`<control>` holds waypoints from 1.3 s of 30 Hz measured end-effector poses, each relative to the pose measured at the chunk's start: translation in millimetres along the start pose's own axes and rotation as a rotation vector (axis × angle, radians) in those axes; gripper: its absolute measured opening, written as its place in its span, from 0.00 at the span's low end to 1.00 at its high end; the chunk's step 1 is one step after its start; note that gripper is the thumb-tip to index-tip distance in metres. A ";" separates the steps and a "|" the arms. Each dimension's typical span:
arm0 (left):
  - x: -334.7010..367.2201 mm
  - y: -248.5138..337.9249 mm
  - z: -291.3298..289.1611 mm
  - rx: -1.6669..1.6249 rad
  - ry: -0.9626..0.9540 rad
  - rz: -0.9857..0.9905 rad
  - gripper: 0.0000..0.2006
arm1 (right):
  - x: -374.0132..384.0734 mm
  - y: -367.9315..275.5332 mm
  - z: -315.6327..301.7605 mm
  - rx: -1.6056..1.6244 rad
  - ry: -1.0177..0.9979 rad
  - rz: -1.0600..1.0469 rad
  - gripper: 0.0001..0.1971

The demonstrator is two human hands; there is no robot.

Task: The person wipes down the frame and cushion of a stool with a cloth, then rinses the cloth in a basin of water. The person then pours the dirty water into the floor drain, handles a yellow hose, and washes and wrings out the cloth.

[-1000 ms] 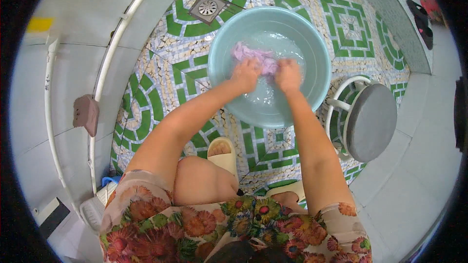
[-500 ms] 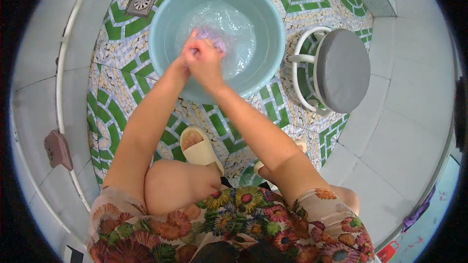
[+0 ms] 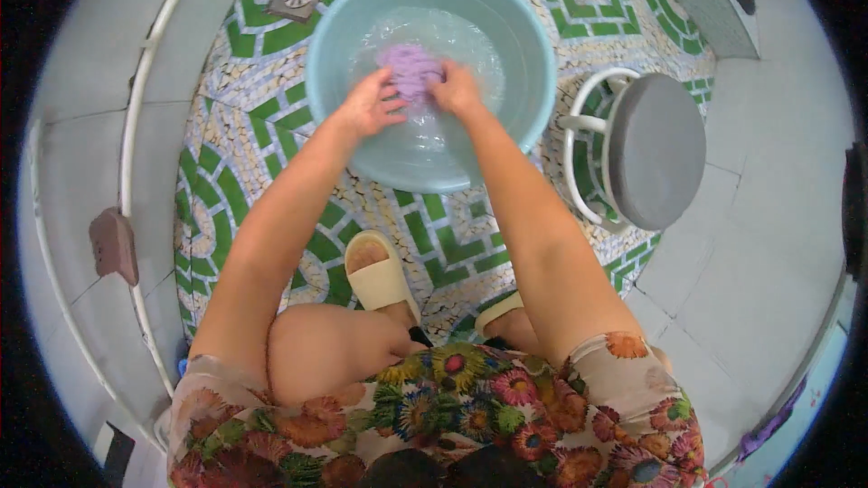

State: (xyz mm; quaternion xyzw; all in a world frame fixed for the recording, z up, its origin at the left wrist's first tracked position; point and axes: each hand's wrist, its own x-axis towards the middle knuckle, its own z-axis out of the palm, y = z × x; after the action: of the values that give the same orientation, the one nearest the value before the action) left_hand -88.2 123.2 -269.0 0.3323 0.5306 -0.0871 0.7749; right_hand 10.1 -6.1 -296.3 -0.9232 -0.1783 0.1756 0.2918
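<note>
One lilac cloth lies between both hands.

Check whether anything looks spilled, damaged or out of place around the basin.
Nothing stands out. The basin holds water and the cloth, which lies between the left hand and right hand. The stool alongside appears upright. Blur could hide fine damage to the cloth.

My bare arms stretch forward; my left hand is loosely splayed, my right hand angled inward, blurred.
</note>
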 end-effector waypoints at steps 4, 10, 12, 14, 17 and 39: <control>37.6 -5.9 -43.0 -0.265 -0.344 -0.058 0.26 | -50.9 -84.6 14.7 0.492 -0.143 -0.212 0.13; 27.3 -16.2 8.3 -0.479 -0.745 0.002 0.22 | -53.0 -65.0 -4.8 0.076 0.012 -0.330 0.13; 4.9 -6.0 22.0 -0.380 -0.258 -0.044 0.20 | -21.5 -33.8 -24.9 -0.109 -0.101 -0.045 0.20; -17.0 3.7 18.7 -0.144 -0.147 0.107 0.21 | -10.4 -7.7 -34.1 -0.320 0.141 -0.113 0.22; -26.8 7.8 11.8 0.053 -0.052 0.106 0.22 | -20.3 5.2 -23.8 -0.411 0.109 0.002 0.21; -17.5 -2.8 6.2 -0.051 -0.071 -0.033 0.25 | -24.1 -10.0 25.0 0.662 -0.330 0.258 0.12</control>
State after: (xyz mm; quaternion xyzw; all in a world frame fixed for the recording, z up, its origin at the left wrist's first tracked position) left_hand -92.2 113.5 -253.4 0.3004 0.5103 -0.0979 0.7998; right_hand -24.0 3.1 -304.2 -0.7533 -0.0387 0.4048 0.5169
